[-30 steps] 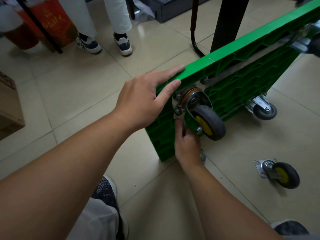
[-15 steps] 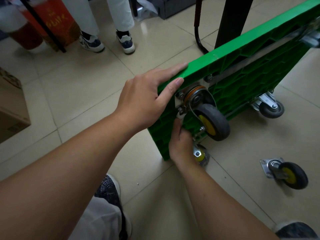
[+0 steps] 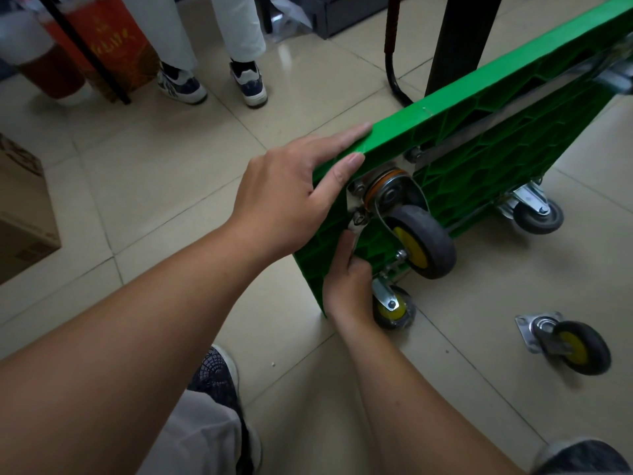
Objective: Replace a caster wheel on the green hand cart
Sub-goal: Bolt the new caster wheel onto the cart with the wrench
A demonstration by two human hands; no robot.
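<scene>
Head cam, one wide-angle view.
Looks fwd & down, close over left hand (image 3: pixel 284 197) & right hand (image 3: pixel 346 286) at green cart's (image 3: pixel 496 159) near corner, floor (image 3: pixel 164 173) below.

Left hand (image 3: pixel 284 197) rests on the tipped green hand cart's (image 3: pixel 479 166) top edge; right hand (image 3: pixel 346 286) grips a metal tool (image 3: pixel 354 232) at its mounted caster (image 3: pixel 419 241); a loose caster (image 3: pixel 570 341) lies near the cart.

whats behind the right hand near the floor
A lower caster with a yellow hub peeks out past the right hand at the green cart's bottom corner. The hand covers its left side and most of the metal tool its fingers grip.
</scene>
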